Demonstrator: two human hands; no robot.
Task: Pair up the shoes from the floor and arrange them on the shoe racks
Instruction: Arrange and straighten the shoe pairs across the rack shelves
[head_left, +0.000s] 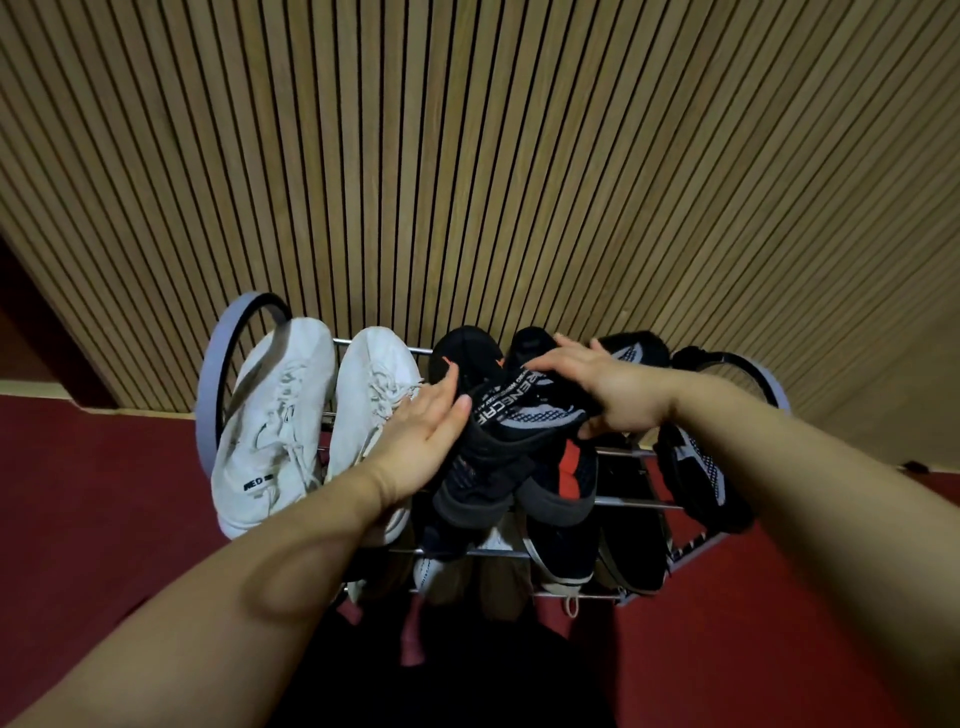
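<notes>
Nearest, the lower-tier shoes (566, 556) are sitting beneath both grips on the shoe rack (639, 503). Above them, the left hand (426, 441) is lying wide, its straight fingers pressing the side of the dark-toed black shoe (478, 478) on the top tier. Just right of that grip, the right hand (608, 389) is curling round the collar of the red-patched black shoe (566, 483), holding it against the first. Left of the left grip, two white sneakers (270, 431) are resting side by side. Beyond everything, a slatted wall (467, 156) is rising
</notes>
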